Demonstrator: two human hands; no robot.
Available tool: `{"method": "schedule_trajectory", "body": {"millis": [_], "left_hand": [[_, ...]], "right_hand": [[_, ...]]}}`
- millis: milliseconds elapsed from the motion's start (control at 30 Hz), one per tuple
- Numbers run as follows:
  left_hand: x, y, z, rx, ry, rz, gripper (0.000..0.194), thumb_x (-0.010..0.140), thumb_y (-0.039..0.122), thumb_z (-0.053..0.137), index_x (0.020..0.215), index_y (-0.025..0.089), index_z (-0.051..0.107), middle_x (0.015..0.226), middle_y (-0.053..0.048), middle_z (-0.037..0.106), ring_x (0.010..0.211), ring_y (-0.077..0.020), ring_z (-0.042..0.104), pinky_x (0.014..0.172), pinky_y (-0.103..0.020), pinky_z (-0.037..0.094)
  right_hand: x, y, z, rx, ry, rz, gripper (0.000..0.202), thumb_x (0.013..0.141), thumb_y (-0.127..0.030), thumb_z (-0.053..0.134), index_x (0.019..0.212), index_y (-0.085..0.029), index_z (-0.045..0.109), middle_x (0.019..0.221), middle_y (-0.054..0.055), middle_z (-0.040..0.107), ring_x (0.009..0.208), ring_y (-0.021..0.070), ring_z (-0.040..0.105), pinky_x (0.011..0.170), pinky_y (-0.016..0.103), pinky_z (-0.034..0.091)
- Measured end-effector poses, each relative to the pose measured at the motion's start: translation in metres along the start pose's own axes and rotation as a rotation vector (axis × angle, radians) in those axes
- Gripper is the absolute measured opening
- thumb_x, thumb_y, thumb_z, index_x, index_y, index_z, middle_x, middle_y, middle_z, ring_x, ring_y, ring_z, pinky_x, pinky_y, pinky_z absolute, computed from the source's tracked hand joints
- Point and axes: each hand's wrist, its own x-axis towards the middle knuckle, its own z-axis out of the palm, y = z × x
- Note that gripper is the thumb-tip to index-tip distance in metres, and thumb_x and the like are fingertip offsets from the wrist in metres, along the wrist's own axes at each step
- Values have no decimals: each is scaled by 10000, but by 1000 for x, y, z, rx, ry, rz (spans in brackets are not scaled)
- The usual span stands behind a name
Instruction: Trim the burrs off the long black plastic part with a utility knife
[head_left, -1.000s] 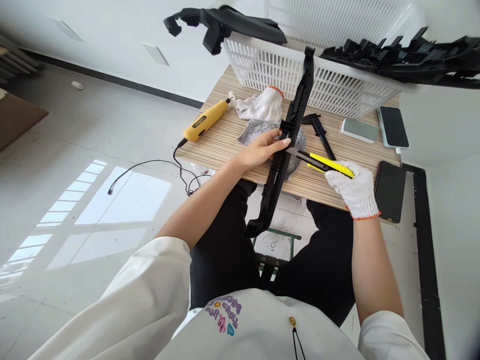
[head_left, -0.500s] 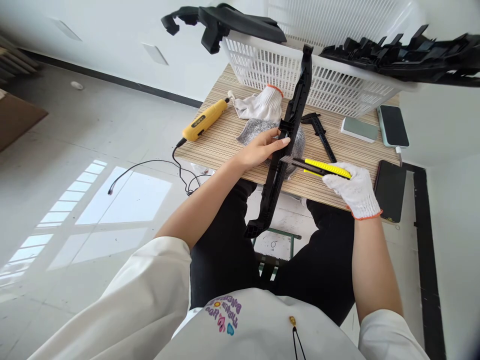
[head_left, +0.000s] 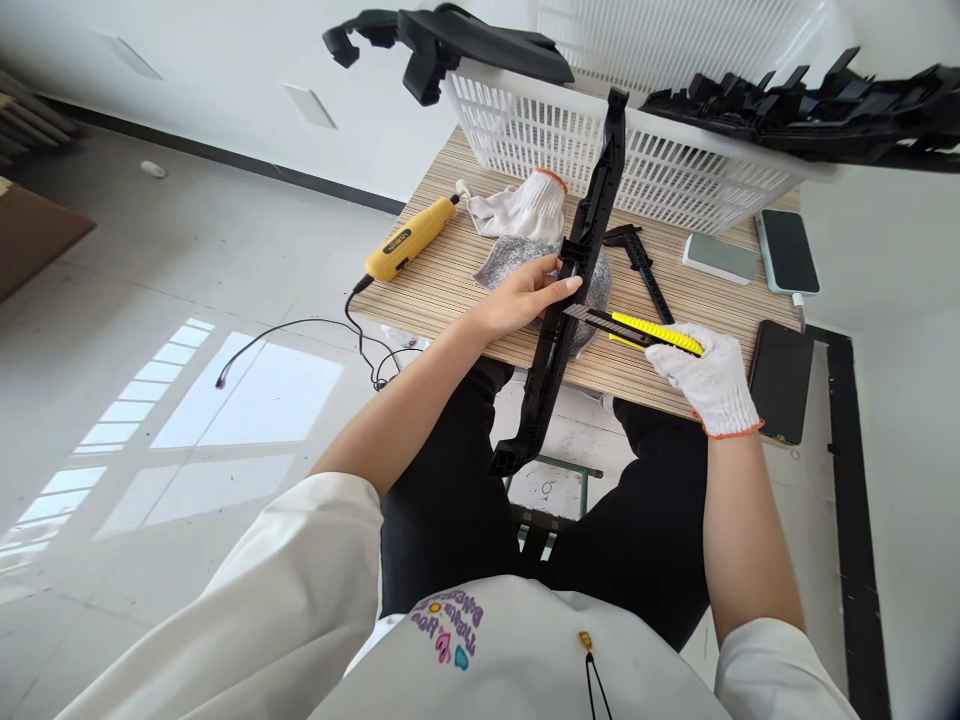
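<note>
My bare left hand (head_left: 529,292) grips a long black plastic part (head_left: 594,205) near its middle, thumb on top and the other fingers partly hidden behind it. The part slants across the table's front edge, its lower end hanging over my lap. Beneath it lies a grey cloth (head_left: 510,258). My right hand (head_left: 701,370), in a white knit glove with an orange cuff, is closed round a yellow utility knife (head_left: 656,332). The knife's extended blade points left and meets the part's right edge just below my left thumb; whether it cuts in, I cannot tell.
On the wood-grain table (head_left: 442,300) lie a yellow rotary tool (head_left: 411,240) with a cord, a white glove (head_left: 525,208), a black caliper (head_left: 641,270), a grey-green box (head_left: 720,258) and two phones. Behind stands a white basket (head_left: 675,170) with black plastic parts (head_left: 810,110) across its rim.
The knife blade has shifted slightly up along the part's edge, and its flat side shows a little more. My left hand and the part have barely moved.
</note>
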Motion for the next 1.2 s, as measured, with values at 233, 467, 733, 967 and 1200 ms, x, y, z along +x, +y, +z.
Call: {"method": "schedule_trajectory", "body": {"millis": [233,467,733,967,1200], "left_hand": [[-1,5,-1,-10,-73,-35,419,880,603,629,973,194,611,828,-6,683,757,-166,713,669,-279,573],[-1,4,0,-39,-79,-20,445,873,599,639,1036,186,619,951,-41,725,986,-248,733,849,-377,611],[-1,1,0,-83,-106,-50,478,856,594,666,1098,190,584,951,-45,745,965,-249,747,842,-391,624],[-1,1,-1,-85,-117,-50,459,862,578,668,1096,194,577,908,-34,754,912,-226,753,812,-357,623],[-2,1,0,-89,-99,-51,464,855,578,675,1092,190,586,943,-59,761,931,-243,754,761,-336,625]], "right_hand": [[-1,4,-1,-1,-38,-8,302,633,-394,869,858,-237,744,611,-22,591,503,113,488,417,250,369],[-1,-2,0,14,-55,36,245,651,-361,855,790,-219,713,545,-40,538,454,92,422,402,246,322],[-2,-4,0,-1,-72,60,248,659,-369,845,798,-211,714,557,-23,568,462,93,443,396,231,321],[1,-4,-3,-50,-160,166,240,721,-380,802,759,-176,681,538,-4,559,449,84,427,376,213,286],[0,-12,-2,-1,-128,125,245,692,-307,804,901,-206,721,615,-15,588,468,96,449,410,244,357]]}}
